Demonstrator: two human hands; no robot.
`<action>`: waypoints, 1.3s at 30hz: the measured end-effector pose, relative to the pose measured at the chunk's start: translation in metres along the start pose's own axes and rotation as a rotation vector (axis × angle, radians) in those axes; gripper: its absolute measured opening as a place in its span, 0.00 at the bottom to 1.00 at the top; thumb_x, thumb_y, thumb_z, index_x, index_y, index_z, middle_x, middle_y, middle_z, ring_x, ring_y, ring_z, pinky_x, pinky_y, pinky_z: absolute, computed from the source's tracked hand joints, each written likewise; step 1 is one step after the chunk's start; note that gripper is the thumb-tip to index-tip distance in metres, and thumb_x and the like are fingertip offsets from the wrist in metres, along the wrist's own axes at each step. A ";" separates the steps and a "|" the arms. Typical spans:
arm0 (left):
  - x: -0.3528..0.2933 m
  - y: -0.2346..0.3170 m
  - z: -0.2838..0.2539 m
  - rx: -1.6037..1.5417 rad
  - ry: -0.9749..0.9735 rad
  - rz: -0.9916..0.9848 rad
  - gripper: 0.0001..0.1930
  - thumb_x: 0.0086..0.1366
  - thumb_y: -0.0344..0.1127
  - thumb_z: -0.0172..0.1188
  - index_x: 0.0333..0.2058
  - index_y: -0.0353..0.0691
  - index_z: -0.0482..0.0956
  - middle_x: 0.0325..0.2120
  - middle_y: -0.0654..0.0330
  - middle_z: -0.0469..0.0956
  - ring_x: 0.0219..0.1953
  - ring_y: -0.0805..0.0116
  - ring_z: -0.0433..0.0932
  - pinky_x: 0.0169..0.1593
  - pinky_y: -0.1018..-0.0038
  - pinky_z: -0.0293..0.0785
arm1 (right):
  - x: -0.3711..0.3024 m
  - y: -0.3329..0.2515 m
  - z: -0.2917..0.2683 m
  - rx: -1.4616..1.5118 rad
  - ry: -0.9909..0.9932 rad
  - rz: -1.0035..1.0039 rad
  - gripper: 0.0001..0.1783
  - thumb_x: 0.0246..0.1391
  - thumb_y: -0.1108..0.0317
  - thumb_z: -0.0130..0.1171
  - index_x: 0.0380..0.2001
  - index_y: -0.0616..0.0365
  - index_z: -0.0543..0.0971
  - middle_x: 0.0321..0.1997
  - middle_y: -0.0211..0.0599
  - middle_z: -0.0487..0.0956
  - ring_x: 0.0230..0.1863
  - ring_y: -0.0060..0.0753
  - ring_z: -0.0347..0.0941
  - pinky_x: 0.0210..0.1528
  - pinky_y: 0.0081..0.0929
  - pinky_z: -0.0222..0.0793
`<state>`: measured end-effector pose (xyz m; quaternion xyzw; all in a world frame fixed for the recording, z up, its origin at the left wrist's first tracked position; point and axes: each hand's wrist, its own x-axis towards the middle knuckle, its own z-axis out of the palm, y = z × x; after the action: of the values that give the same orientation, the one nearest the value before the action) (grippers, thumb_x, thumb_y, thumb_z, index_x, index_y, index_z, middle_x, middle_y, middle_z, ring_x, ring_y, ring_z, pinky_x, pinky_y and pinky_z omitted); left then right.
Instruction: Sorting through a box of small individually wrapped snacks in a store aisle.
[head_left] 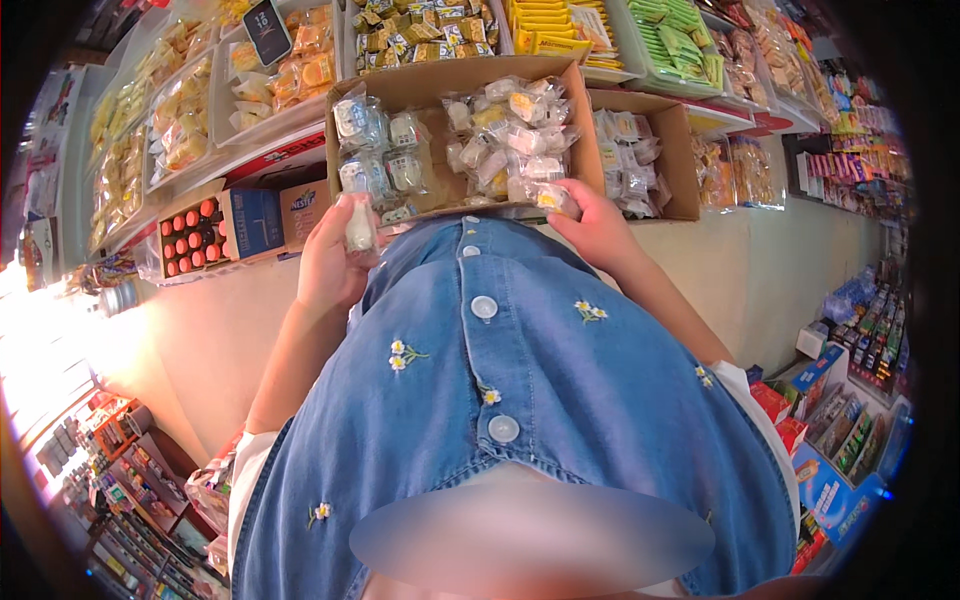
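Note:
My left hand (325,255) is closed on a small clear packet (361,228) with something whitish inside, held just in front of the near left corner of a cardboard box (432,120). At that box's near right corner, the fingers of my right hand (598,228) pinch another clear packet (550,199) with a white and yellow item in it. Inside the box, wrapped packets with blue marks (362,122) line the left side. A loose heap of white and yellow wrapped packets (515,130) fills the right side, with bare cardboard between.
Right of the box stands a smaller carton (680,160) of wrapped packets. A carton of orange-capped bottles (195,235) is at the left. Behind are trays of snacks, with a phone (267,32) lying on one. Stocked shelves (850,430) rise at the right.

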<state>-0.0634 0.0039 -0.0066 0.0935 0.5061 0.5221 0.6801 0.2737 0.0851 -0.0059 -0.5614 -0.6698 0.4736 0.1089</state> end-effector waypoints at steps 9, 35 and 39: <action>-0.034 -0.016 -0.005 -0.109 0.259 0.001 0.20 0.71 0.52 0.49 0.46 0.42 0.74 0.28 0.62 0.75 0.24 0.69 0.76 0.23 0.78 0.66 | 0.085 -0.013 0.037 -0.246 -0.138 -0.439 0.24 0.50 0.64 0.62 0.51 0.60 0.76 0.49 0.50 0.79 0.50 0.54 0.75 0.54 0.41 0.70; -0.135 -0.065 -0.050 -0.444 0.499 0.237 0.18 0.70 0.51 0.50 0.48 0.45 0.73 0.30 0.62 0.76 0.28 0.68 0.77 0.28 0.75 0.69 | 0.189 -0.018 0.089 -1.030 -0.213 -0.755 0.19 0.42 0.65 0.64 0.42 0.47 0.80 0.44 0.33 0.78 0.51 0.40 0.72 0.52 0.40 0.65; -0.134 -0.063 -0.054 -0.434 0.517 0.218 0.18 0.69 0.50 0.50 0.48 0.44 0.73 0.30 0.62 0.76 0.28 0.68 0.77 0.28 0.75 0.69 | 0.209 -0.025 0.090 -0.555 -0.111 -0.818 0.18 0.48 0.68 0.58 0.45 0.47 0.77 0.46 0.36 0.75 0.49 0.47 0.73 0.50 0.45 0.68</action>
<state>-0.0592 -0.1532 0.0065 -0.1349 0.5260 0.6934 0.4737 0.1236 0.2199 -0.1152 -0.2346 -0.9407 0.2251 0.0965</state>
